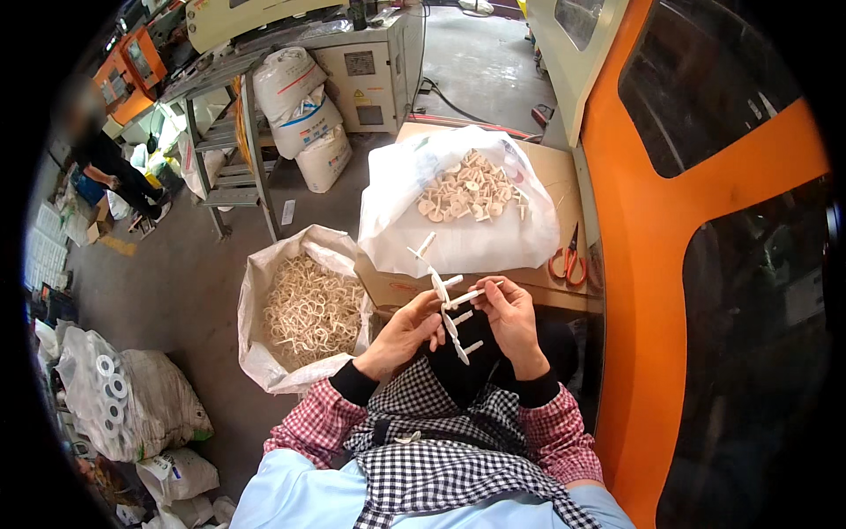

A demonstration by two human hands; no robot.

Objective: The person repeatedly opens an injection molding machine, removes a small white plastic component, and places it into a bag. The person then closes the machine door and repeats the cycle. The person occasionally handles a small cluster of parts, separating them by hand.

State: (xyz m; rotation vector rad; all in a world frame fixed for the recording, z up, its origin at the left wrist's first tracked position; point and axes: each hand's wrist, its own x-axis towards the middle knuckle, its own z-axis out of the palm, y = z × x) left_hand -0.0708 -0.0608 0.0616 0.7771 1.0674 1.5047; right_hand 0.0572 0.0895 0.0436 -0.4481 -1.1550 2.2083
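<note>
Above my lap, my left hand (407,333) is closed on a cream plastic moulded piece (452,329), a thin curved strip with several pegs sticking out. My right hand (514,326) pinches one of its pegs (467,298) between thumb and fingertips. Whether that peg is still joined to the strip I cannot tell. Just beyond my hands, a white bag (397,198) lies spread on a cardboard surface, with a heap of cream disc-headed pegs (467,187) on it. Left of my hands stands an open woven sack (256,309) full of curled cream plastic scraps (308,309).
Scissors with orange handles (571,267) lie at the cardboard's right side. An orange machine (643,291) rises close on my right. Stacked sacks (304,119) stand by metal steps (233,167) at far left. Another person (123,167) stands beyond; bulging bags (159,397) sit at near left.
</note>
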